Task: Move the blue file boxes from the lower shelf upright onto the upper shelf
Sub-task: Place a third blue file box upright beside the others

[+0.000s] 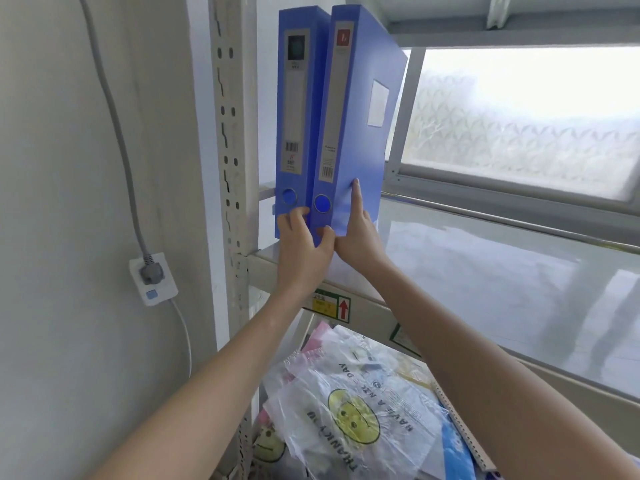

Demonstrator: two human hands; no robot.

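Two blue file boxes stand upright at the left end of the upper shelf (485, 271). The first blue file box (294, 98) is against the shelf post. The second blue file box (360, 109) leans slightly right beside it. My left hand (304, 244) grips the bottom of the second box's spine, thumb between the two boxes. My right hand (356, 237) presses flat on the second box's right side, index finger pointing up.
The grey perforated shelf post (230, 133) rises left of the boxes. A wall socket (152, 277) with a plugged cable sits on the left wall. Plastic bags (349, 417) fill the lower shelf. A frosted window (519, 116) lies behind the shelf.
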